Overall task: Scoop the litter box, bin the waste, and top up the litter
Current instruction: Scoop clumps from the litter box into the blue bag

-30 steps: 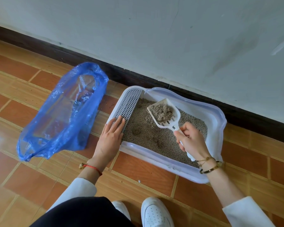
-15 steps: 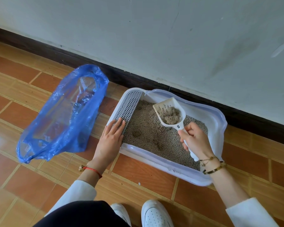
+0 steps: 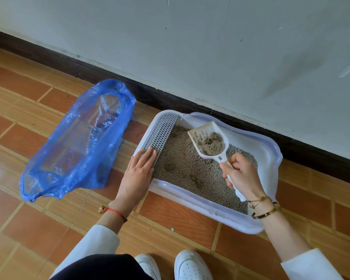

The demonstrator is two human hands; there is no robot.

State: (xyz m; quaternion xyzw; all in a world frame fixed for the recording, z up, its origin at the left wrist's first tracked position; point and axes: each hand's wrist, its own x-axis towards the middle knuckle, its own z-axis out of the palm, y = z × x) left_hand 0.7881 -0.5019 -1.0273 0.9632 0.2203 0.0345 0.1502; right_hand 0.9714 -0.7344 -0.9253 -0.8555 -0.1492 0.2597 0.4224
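One litter box (image 3: 271, 156); one blue bag (image 3: 77, 142) at 9 o'clock — left hand (image 3: 138, 174) flat, released; right hand (image 3: 241, 175) grasping one scoop (image 3: 208, 142).

I see soft, even daylight over the whole view, bright enough that nothing sinks into darkness. A white glare patch sits on the tiled floor (image 3: 18, 150) at nine o'clock, so light seems to enter from that side. Shadows are faint; a weak one lies under the blue bag (image 3: 77, 142). The wide lens bends the dark skirting (image 3: 291, 138) into a curve toward three o'clock. Detail is slightly smeared and soft throughout, most at the corners.
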